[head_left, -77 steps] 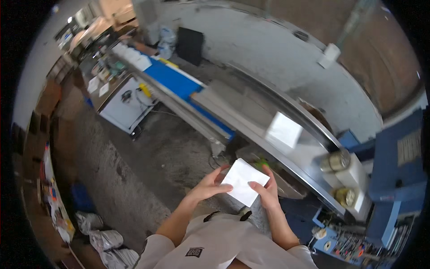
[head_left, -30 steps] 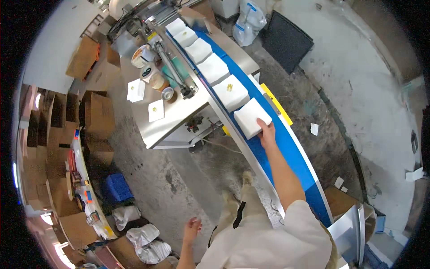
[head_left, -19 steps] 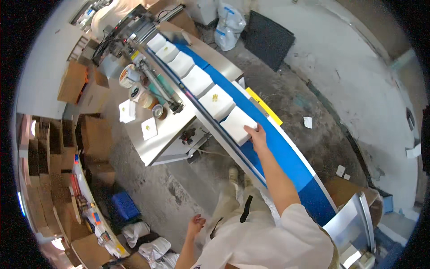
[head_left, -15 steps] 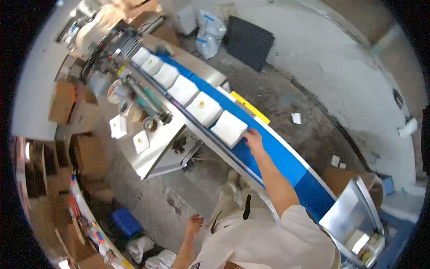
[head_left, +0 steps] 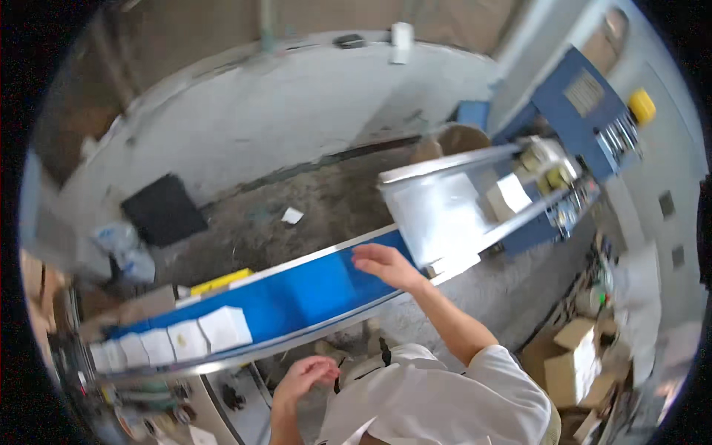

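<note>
My right hand (head_left: 386,267) is over the right part of the blue conveyor belt (head_left: 285,297), fingers stretched out, with nothing in them. Close to its right lies the left edge of a shiny metal tray (head_left: 437,215). At waist height, on the near side of the belt, my left hand (head_left: 308,374) is empty, its fingers loosely bent and apart. A row of white block-like stacks (head_left: 225,329) stands close together on the belt's left end. One of them, a white stack (head_left: 187,341), has a small yellowish mark on it.
A blue machine (head_left: 575,104) with a yellow knob (head_left: 641,106) stands beyond the tray, which bears a white block (head_left: 509,196). Cardboard boxes (head_left: 571,363) are at the right. Behind the belt are a yellow bar (head_left: 221,282) and a dark panel (head_left: 165,211).
My view has swung to the right. My right hand has left the endmost white stack and moved right along the belt toward the metal tray. My left hand has come up.
</note>
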A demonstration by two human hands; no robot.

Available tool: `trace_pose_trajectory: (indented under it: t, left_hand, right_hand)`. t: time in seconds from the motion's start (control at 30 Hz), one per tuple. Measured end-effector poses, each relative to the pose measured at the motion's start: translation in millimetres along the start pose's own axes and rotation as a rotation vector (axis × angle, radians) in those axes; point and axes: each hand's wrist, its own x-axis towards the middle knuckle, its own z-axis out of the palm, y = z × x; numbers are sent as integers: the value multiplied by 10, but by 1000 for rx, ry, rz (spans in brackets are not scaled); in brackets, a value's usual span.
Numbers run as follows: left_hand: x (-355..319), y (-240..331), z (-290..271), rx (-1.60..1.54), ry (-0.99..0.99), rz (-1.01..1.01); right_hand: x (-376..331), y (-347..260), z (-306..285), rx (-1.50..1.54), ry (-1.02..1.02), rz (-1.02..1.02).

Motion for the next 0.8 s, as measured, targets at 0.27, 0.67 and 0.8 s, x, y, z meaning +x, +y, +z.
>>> trace_pose_trajectory:
  t: [0.27,0.67,0.8]
  left_hand:
    - [1600,817,528,274,402,173]
    - [2982,932,1217,154,713,200]
    - [3086,1001,1395,98,584,82]
  right_hand:
    - [-1231,53,-2577,22,694,-92]
    - [-941,351,-5468,-453,438,420]
    - [-744,641,-5212,-509,405,345]
